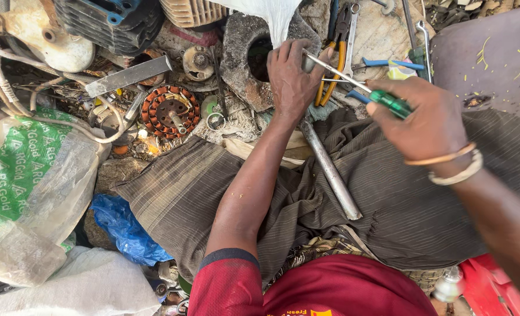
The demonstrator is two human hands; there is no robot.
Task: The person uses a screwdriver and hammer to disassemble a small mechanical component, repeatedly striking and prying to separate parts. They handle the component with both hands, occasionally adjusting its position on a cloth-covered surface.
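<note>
Cluttered ground strewn with motor parts and hand tools surrounds a lap draped in striped brown cloth (213, 193). A small metal part (308, 62) is closed in the left hand (292, 79), just above the cloth's far edge. Against it, the tip of a green-handled screwdriver (365, 89) is pressed, its handle wrapped tightly by the right hand (427, 120). A steel rod (329, 169) is laid across the lap below. A slip of the blade into the left fingers looks possible, since the part is steadied only by hand. A copper-wound stator (170, 110) lies well apart.
</note>
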